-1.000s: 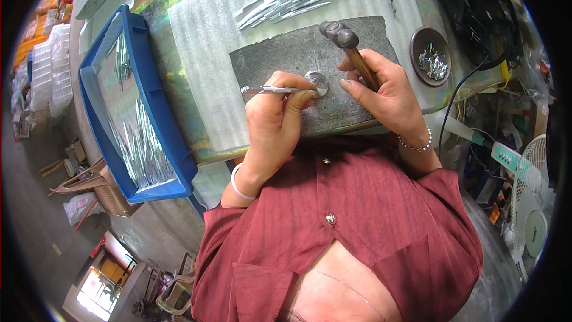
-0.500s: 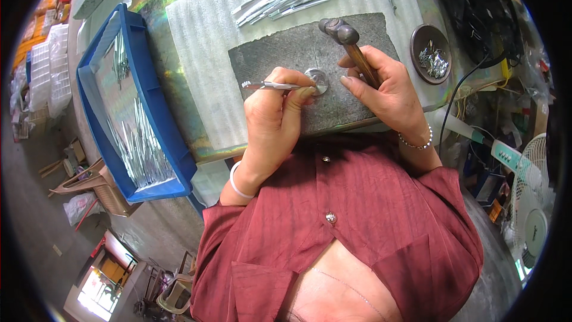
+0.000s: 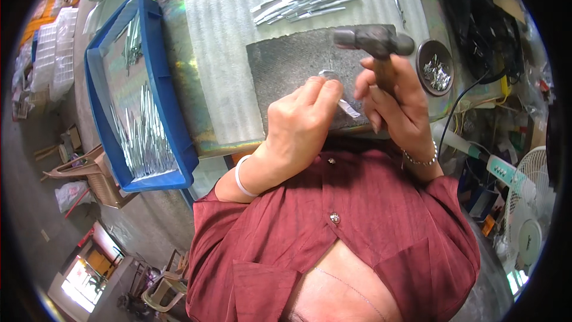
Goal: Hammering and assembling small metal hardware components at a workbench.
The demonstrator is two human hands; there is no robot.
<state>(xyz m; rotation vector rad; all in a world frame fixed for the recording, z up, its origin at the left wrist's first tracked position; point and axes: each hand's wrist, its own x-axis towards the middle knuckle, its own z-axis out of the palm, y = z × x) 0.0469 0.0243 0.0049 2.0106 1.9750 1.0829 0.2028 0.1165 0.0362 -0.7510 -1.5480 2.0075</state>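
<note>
My left hand (image 3: pixel 304 125) pinches a thin silver metal strip (image 3: pixel 347 107), its free end sticking out to the right over the grey work block (image 3: pixel 280 65). My right hand (image 3: pixel 396 104) grips the wooden handle of a hammer (image 3: pixel 374 40), whose grey head is raised above the block's far right corner. A small round metal anvil piece (image 3: pixel 326 74) shows just beyond my left fingertips. Both hands sit close together at the block's near edge.
A row of silver metal strips (image 3: pixel 307 1) lies on the white foam sheet (image 3: pixel 217 53) behind the block. A blue tray (image 3: pixel 173 143) at left holds several more strips. A round dish (image 3: pixel 435 67) of small metal parts sits right, beside black cables and a fan (image 3: pixel 527 226).
The hammer has lifted from the block. My left hand has turned the strip, which pointed left before and now points right, and has pulled nearer the block's near edge.
</note>
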